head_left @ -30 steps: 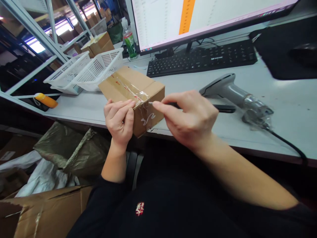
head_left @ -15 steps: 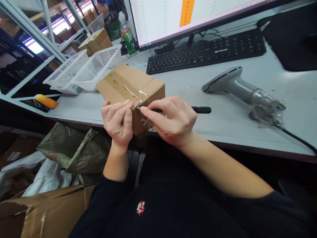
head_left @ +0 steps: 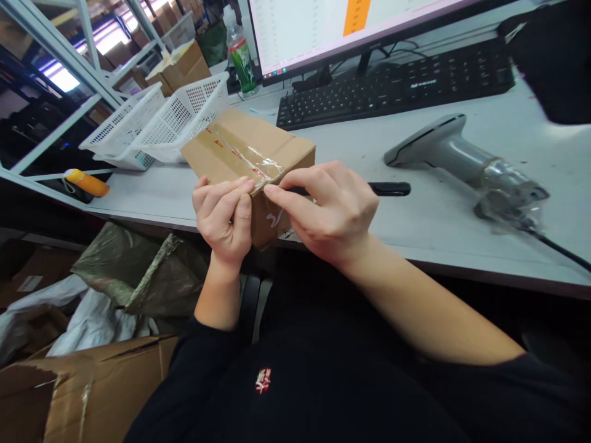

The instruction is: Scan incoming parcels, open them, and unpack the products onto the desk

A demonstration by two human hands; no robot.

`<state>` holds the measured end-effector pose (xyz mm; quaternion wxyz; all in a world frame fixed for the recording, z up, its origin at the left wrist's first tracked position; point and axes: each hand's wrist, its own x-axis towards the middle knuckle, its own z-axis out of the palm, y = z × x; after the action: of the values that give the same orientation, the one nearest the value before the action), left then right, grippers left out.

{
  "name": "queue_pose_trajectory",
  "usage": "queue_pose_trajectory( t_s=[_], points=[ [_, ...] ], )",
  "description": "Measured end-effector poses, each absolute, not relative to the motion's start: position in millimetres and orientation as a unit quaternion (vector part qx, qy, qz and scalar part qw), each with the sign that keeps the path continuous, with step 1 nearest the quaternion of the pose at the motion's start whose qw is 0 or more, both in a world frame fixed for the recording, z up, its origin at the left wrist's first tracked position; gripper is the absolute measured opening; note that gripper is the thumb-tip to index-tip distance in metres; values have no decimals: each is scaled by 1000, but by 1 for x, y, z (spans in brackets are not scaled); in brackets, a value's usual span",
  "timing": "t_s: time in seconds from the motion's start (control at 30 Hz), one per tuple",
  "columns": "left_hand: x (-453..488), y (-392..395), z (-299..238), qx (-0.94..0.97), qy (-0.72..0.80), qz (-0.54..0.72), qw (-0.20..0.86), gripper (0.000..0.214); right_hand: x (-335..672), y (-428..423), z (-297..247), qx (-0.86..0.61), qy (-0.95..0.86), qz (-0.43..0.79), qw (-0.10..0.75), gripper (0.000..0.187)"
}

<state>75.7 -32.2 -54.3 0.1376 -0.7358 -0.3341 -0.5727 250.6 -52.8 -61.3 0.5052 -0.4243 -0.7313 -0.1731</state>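
Note:
A small taped cardboard box (head_left: 249, 154) sits at the near edge of the grey desk (head_left: 415, 221), one corner jutting over the edge. My left hand (head_left: 224, 215) wraps round its near corner, fingers closed on the cardboard. My right hand (head_left: 330, 206) pinches a black pen-like tool (head_left: 390, 189), whose tip rests on the clear tape seam at the box's near top edge. A white scribble shows on the side of the box between my hands.
A grey barcode scanner (head_left: 466, 163) with its cable lies to the right. Behind are a black keyboard (head_left: 397, 86), a monitor (head_left: 332, 27), a green bottle (head_left: 240, 61), white mesh baskets (head_left: 157, 123) and brown boxes. An open carton (head_left: 78, 394) and bags lie on the floor at left.
My right hand moved left with the tool, from the box's right side to the tape seam beside my left fingers. The view shifted slightly; the left hand kept its hold.

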Motion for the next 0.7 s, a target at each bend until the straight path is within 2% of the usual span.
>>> queue_pose_trajectory(
  t_s=[0.2,0.43,0.5,0.57,0.63,0.7],
  points=[
    [76,-28,-52,-742,-288,-591,131,18,270,-49,-57,-457,-718,-155,502,21],
    [81,-37,-56,-726,-287,-613,122,18,297,-49,-58,-494,-654,-162,550,23],
    [76,-30,-56,-723,-278,-626,93,25,300,-49,-63,-484,-643,-125,581,20],
    [64,-7,-55,-704,-259,-659,57,39,300,-50,-68,-474,-605,-1,640,16],
    [44,30,-55,-668,-258,-698,20,46,296,-54,-72,-451,-525,213,690,23],
    [25,72,-57,-636,-308,-706,-48,54,285,-65,-74,-398,-426,446,679,31]
  ],
)
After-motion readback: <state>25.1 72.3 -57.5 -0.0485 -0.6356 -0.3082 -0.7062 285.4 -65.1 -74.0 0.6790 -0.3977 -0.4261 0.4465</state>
